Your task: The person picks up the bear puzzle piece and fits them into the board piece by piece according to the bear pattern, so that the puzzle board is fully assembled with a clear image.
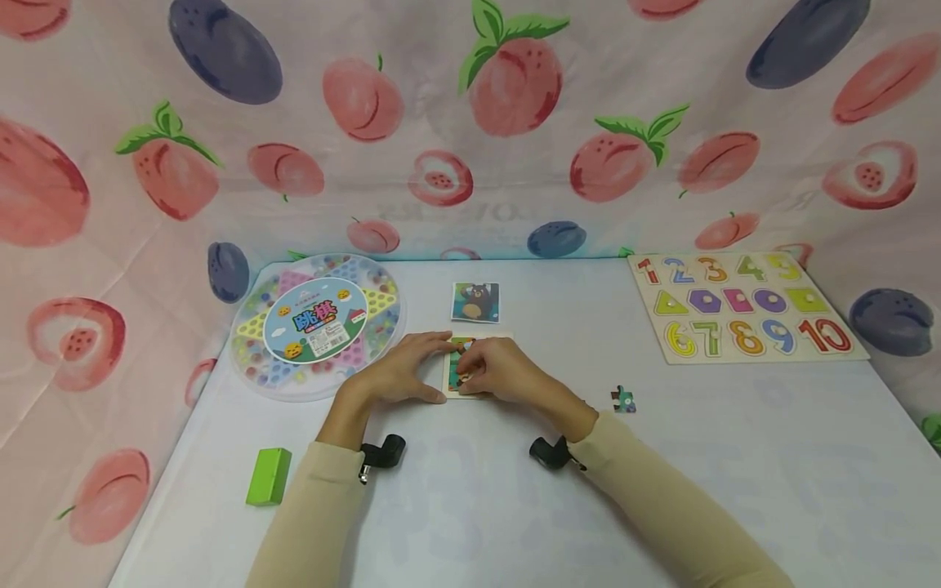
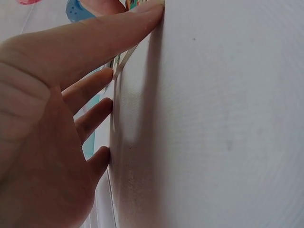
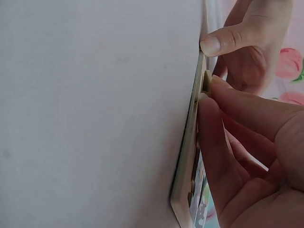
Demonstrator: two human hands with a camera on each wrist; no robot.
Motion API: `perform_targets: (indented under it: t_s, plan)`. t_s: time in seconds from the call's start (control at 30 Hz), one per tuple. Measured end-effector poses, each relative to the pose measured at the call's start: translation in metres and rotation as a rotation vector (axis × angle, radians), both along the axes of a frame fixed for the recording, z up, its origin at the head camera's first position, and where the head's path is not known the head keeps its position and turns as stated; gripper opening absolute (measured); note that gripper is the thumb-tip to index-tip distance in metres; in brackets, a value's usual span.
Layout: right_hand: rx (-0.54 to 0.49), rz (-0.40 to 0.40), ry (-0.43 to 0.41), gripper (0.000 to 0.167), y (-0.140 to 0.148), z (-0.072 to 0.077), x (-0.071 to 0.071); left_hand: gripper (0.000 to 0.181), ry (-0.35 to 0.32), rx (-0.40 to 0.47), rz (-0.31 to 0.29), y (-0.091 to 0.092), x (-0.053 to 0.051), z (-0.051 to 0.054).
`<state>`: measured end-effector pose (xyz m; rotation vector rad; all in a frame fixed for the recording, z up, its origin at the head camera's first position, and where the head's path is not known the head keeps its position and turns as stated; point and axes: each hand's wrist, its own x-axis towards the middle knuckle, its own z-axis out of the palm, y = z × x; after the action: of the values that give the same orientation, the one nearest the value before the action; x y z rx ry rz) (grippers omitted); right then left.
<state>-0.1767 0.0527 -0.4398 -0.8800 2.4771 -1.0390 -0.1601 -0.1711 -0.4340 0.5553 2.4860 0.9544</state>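
A small wooden puzzle board (image 1: 452, 395) lies at the middle of the table, partly covered by both hands. The left hand (image 1: 399, 369) rests at its left edge, thumb and fingers spread and fairly straight. Over the board, the right hand (image 1: 507, 371) pinches a small puzzle piece (image 3: 207, 81) between thumb and forefinger; in the right wrist view the piece stands tilted above the board (image 3: 183, 192). The left wrist view shows the left hand (image 2: 52, 109) with its thumb tip by the board's corner. Behind the board is a bear picture card (image 1: 475, 303).
A loose puzzle piece (image 1: 623, 399) lies right of the right hand. A round marble game box (image 1: 316, 327) stands at the back left, a green block (image 1: 269, 477) at the front left. At the back right lies a board of numbers and shapes (image 1: 746, 308).
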Motion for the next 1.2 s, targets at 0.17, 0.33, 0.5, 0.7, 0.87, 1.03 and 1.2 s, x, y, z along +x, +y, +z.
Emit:
perform_targets:
  t_s: [0.17,0.33,0.5,0.7,0.87,1.03,1.2]
  plan:
    - [0.016,-0.033,-0.006,0.020,-0.0018,-0.0006,0.0011,0.077,0.011,0.003,-0.005,-0.0001,0.0006,0.0008]
    - [0.029,-0.062,0.005,0.018,-0.0035,-0.0010,0.0022,0.077,0.019,0.001,-0.012,-0.0009,0.0004,0.0001]
    - [0.054,-0.092,-0.013,0.018,-0.0063,0.0004,0.0026,0.077,0.011,-0.003,-0.001,-0.0008,0.0008,0.0010]
    - [0.110,-0.122,-0.032,0.019,-0.0082,0.0041,0.0021,0.077,0.015,-0.002,-0.004,0.0000,0.0011,0.0005]
    - [0.135,-0.144,-0.040,0.023,-0.0085,0.0052,0.0018,0.077,0.021,-0.003,-0.009,0.0003,0.0007,-0.0009]
    - [0.156,-0.151,-0.028,0.027,-0.0078,0.0059,0.0032,0.078,0.023,-0.016,-0.010,0.0009,0.0003,-0.0002]
    - [0.160,-0.157,-0.017,0.032,-0.0069,0.0048,0.0035,0.078,0.018,-0.026,-0.005,0.0009,0.0006,0.0007]
